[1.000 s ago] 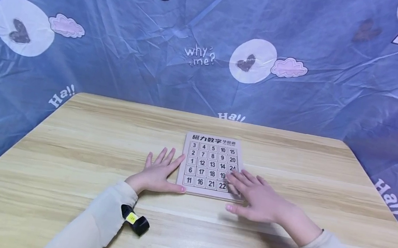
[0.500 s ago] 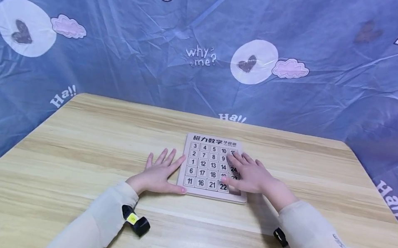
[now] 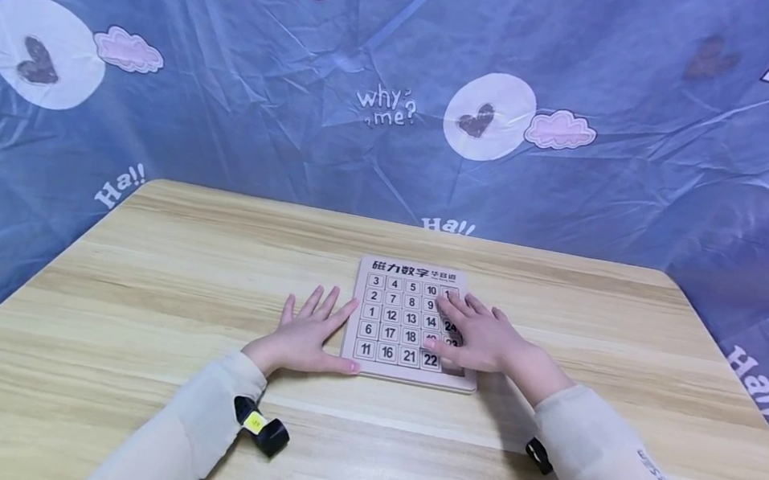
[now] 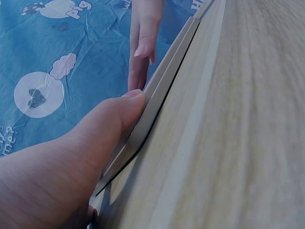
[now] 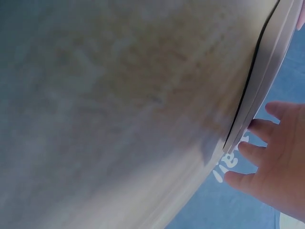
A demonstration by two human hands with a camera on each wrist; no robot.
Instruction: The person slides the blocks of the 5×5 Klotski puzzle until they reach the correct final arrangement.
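Observation:
A flat number sliding puzzle (image 3: 403, 375) lies on the table, its square tiles printed with black numerals and an empty slot at the grid's lower right corner. Beside its left edge my left hand (image 3: 301, 340) rests with fingers spread; the thumb presses on the lower left corner, as the left wrist view also shows on the puzzle's edge (image 4: 157, 95). My right hand (image 3: 484, 338) lies over the right-hand columns, fingers extended and thumb near tile 19, covering parts of tiles 15, 20 and 23. In the right wrist view its fingers reach the puzzle's side.
The puzzle sits on a wood-grain table (image 3: 167, 284). Behind it hangs a blue printed cloth (image 3: 281, 137). Black wrist cameras are strapped on both light sleeves, the left camera (image 3: 270, 434) low over the table.
My right hand has moved up and slightly left, from the puzzle's lower right corner to its right-hand columns, uncovering the empty slot. Over the last half second it barely shifts. My left hand stays put.

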